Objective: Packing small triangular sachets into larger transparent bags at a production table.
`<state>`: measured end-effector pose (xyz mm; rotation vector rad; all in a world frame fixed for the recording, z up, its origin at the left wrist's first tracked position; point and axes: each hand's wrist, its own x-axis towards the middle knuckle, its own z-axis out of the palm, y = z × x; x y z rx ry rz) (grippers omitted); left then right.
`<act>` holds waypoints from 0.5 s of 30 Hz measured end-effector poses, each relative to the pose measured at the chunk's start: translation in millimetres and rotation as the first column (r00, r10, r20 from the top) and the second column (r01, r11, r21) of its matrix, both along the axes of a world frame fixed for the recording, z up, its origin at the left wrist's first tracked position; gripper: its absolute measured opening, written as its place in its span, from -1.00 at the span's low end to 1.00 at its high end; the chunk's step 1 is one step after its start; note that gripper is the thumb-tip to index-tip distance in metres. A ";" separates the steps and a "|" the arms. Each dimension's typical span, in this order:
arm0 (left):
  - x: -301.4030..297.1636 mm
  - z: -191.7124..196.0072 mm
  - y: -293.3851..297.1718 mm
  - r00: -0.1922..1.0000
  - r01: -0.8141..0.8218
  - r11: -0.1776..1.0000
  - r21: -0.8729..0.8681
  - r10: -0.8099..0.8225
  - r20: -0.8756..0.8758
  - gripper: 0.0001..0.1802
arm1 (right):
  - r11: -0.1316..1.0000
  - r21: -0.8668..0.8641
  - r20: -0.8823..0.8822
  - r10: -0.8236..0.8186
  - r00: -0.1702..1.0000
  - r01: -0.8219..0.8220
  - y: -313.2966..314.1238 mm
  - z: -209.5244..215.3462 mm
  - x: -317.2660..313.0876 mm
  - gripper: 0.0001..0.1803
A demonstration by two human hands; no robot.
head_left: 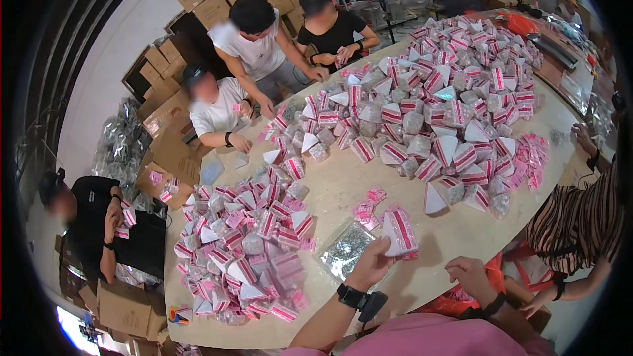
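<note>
My left hand (371,262) grips a wedge-shaped packet (400,232), white with a pink-red band and clear wrapping, above the near side of the table (336,178). Under that hand lies a flat clear plastic bag (344,250) with a silvery shine. A small heap of pink cards (370,206) sits just beyond the packet. To the right of it, my right hand (469,277) hovers by the near table edge with its fingers curled in; whether anything is inside them is hidden.
Wedge packets form a large pile (435,105) at the far right and another pile (244,250) at the left. More pink cards (531,158) lie at the right. Several people stand round the table. Cardboard boxes (125,306) stack up at the left. An orange-red bag (455,300) hangs below my right hand.
</note>
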<state>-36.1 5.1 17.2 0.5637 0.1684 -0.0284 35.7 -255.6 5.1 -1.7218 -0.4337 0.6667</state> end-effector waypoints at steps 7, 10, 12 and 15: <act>-19.9 -9.4 -13.1 0.975 0.223 0.950 -0.219 -0.218 0.047 -0.37 | 0.904 0.426 -0.576 0.236 0.782 0.042 30.9 37.5 13.4 -0.85; -20.7 -2.5 -23.1 0.960 0.279 0.928 -0.247 -0.262 0.102 -0.45 | 0.808 0.579 -0.616 0.342 0.710 0.112 39.1 27.6 11.6 -0.81; -19.3 -4.6 -23.5 0.971 0.238 0.951 -0.197 -0.226 0.084 -0.47 | 0.773 0.617 -0.633 0.374 0.678 0.149 40.0 25.7 10.5 -0.79; -17.4 18.1 -37.0 0.998 0.021 0.998 0.055 -0.018 -0.058 -0.52 | 0.738 0.655 -0.617 0.400 0.677 0.161 41.4 23.1 10.8 -0.77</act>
